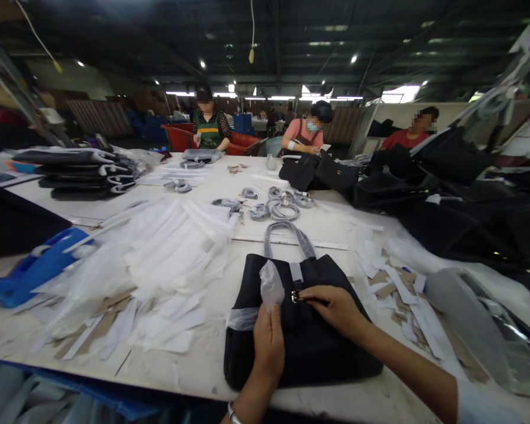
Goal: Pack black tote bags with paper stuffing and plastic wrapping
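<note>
A black handbag point(340, 347) lies on the white table in front of me, its wrapped handle point(307, 240) pointing away. My left hand point(268, 341) is closed on a crumpled piece of translucent plastic wrap point(271, 284), held over the left part of the bag. With its fingers pinched at the gold buckle point(295, 297) on the bag's front strap, my right hand point(338, 309) reaches in from the right. Grey wrapping point(296, 272) covers the strap above the buckle. Another clear wrap point(242, 318) crosses the bag's left side.
White plastic sheets point(176, 241) and paper strips point(172, 324) pile up at left, near a blue tape dispenser point(39, 265). Coiled straps point(283, 207) lie beyond the bag. Scraps point(401, 294) and black bags point(468, 224) crowd the right. Several people work across the table.
</note>
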Demonstrator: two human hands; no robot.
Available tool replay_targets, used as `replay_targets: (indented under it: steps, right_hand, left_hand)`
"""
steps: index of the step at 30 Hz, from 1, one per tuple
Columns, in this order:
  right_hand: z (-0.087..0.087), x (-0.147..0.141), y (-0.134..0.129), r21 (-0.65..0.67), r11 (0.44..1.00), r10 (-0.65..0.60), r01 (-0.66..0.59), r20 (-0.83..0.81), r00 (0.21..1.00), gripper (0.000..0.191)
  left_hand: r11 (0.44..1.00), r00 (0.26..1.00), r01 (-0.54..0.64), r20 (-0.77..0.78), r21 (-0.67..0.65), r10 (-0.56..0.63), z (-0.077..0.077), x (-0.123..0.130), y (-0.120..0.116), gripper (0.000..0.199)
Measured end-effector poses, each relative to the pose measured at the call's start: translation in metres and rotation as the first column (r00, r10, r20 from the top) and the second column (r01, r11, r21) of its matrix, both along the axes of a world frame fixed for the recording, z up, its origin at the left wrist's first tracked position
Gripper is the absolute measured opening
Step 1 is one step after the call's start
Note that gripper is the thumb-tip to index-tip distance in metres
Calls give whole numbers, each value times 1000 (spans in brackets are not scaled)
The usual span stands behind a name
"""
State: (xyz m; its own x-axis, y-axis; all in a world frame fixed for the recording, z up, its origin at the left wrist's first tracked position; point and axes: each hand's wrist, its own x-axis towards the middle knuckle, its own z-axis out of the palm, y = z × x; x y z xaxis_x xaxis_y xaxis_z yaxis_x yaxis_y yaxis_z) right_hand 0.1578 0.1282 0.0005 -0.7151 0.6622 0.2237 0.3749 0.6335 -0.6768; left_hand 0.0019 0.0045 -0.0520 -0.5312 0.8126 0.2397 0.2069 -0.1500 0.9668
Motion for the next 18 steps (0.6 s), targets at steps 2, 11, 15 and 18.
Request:
replay_targets:
  steps: [2,11,15,18]
  right_hand:
    - [-7,-1,1,17,999,45,-45,13,999,22]
    - [-5,-7,-2,181,965,171,-187,103,980,35]
    - [-2,-9,-3,233,949,161,-214,224,961,37]
    - [-2,-8,-8,310,935,90,-172,263,961,34]
  left_hand:
    - [1000,1000,-2,2,-2,2,0,0,0,46]
    - [1000,1000,-11,11,-1,11,2,-1,0,46]
    - [1000,1000,-11,14,2,11,4,0,0,46]
    - [1000,1000,-12,7,3,12,5,1,0,45]
